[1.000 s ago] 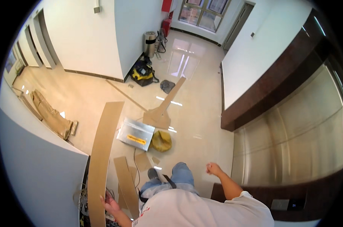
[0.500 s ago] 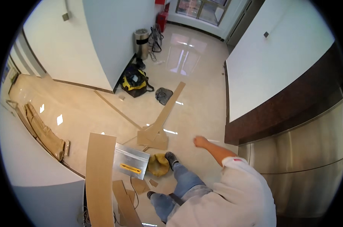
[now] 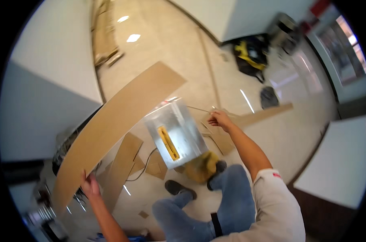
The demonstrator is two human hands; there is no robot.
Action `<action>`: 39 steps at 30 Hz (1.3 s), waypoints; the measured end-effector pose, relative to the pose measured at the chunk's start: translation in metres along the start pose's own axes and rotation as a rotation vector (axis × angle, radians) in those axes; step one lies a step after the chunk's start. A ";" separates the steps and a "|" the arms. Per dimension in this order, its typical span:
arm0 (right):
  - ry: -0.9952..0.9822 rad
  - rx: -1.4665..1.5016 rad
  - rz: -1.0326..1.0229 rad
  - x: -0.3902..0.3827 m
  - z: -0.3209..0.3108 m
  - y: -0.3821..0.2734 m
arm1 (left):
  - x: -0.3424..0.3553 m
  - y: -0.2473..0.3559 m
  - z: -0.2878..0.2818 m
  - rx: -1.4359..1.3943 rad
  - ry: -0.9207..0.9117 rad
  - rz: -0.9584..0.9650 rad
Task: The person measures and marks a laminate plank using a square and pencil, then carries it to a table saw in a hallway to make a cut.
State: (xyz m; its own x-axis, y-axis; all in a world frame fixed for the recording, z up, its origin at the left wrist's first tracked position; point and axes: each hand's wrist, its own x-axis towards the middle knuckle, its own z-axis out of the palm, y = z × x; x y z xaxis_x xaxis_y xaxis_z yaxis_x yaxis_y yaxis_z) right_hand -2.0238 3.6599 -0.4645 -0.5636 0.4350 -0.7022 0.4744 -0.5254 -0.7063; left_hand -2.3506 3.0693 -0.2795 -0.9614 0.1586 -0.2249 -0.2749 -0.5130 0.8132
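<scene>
A long tan wood-like board reaches from the lower left up past a silver metal table top. My left hand grips the board's lower edge, thumb up against its face. Beside the board, the table top has a yellow slotted insert, like a table saw's. My right hand is off the table's right edge, fingers curled together; whether anything small is in them is hidden. A yellow cloth-like bag lies by the table's near end, next to my shoe.
Tan offcuts and a dark cable lie left of my feet. More strips are on the floor at right. A black-and-yellow tool bag stands farther off. Wrapped long packages lie along the left wall.
My view has swung left and tilted. My left hand has come into view on the board. The board now slants across beside the metal table; my right hand has moved close to the table.
</scene>
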 end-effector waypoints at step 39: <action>0.498 -1.197 -0.781 0.200 0.109 0.039 | 0.158 -0.324 -0.210 -0.106 -0.171 0.024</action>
State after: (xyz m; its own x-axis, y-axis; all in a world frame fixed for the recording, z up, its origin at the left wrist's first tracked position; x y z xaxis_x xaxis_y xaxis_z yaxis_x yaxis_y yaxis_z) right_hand -2.1921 3.6464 -0.6230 -0.7631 0.6402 0.0881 0.5659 0.7278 -0.3874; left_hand -2.4162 3.0836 -0.6907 -0.9538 0.2818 -0.1044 -0.2607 -0.6031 0.7539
